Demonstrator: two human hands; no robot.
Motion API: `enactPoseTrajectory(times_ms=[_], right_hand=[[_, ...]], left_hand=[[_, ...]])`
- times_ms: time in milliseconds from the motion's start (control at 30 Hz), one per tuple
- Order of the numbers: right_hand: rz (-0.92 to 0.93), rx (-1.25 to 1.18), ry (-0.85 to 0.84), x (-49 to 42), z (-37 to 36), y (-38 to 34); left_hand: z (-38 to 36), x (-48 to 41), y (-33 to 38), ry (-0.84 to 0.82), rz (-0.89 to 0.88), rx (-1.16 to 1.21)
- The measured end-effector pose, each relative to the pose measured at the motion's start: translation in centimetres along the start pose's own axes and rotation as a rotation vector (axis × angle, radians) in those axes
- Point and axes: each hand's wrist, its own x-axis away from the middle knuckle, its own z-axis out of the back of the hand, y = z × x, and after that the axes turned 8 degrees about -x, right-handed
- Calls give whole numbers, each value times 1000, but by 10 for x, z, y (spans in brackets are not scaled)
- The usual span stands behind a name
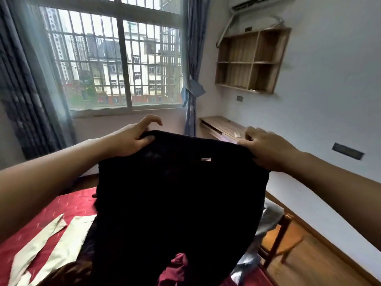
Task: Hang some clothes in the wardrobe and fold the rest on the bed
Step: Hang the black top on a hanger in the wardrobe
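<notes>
The task looks to be in its early or middle stretch, as far as this view tells. No folded stack shows anywhere on the bed [68, 205], and the wardrobe is out of view, so whether anything already hangs there cannot be told. Several pieces lie loose on the bed's red cover. A cream garment [61, 238] is spread in long strips toward the bed's left side, and a maroon garment [177, 267] is crumpled near its near edge. A pale blue-grey garment [266, 221] slumps at the bed's right edge; whether it rests on the bed or on the wooden chair [282, 238] just beside it, I cannot tell. The piece being handled is a black knitted garment [175, 203], held up in the air over the middle of the bed. Its top edge is stretched level and its body hangs down, hiding much of the cover. The left hand [132, 139] is clamped on the top left corner, thumb on the near face, forefinger lifted clear above the edge. The right hand [268, 149] is closed on the top right corner, fingers curled over the knit. The hands are well apart, with the garment taut between them. I judge it is being shaken out or sized up, to fold or to hang; every visible piece is yet to be dealt with.
</notes>
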Motion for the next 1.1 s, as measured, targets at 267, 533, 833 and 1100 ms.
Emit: enactPoseTrajectory(times_ms=[267,533,833,1100], right_hand=[[-134,-314,99,92,42,16],[-584,189,-112,239,90,41],[-844,371,-466,418,151,-20],[-1656,206,-7,555,215,-74]], left_hand=[[-31,-57,78,31,-374,-158],[-80,-99,206,-59,-447,-420],[-120,-118,394,205,-561,-509],[-188,-119,541,-31,-832,-148]])
